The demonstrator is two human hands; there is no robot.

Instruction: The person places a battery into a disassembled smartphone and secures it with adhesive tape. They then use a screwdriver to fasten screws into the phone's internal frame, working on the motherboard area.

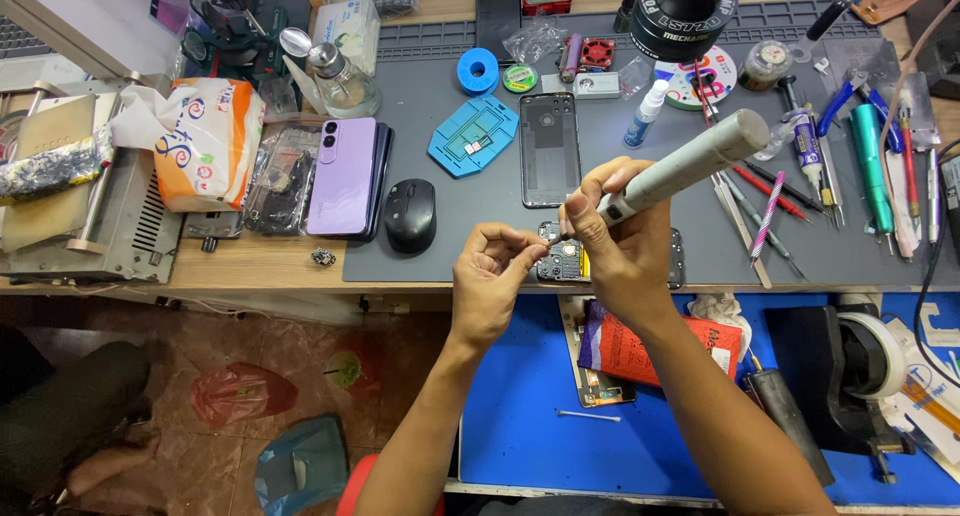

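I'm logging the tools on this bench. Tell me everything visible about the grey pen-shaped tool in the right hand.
The grey tool is a thick, matte cylinder, like an electric screwdriver, with a blunt flat end pointing up and to the right. It narrows to a paler collar near the fingers; its tip is hidden. The right hand grips its lower end, tilted, above the opened phone on the dark mat. The left hand pinches close beside the tip without touching the body.
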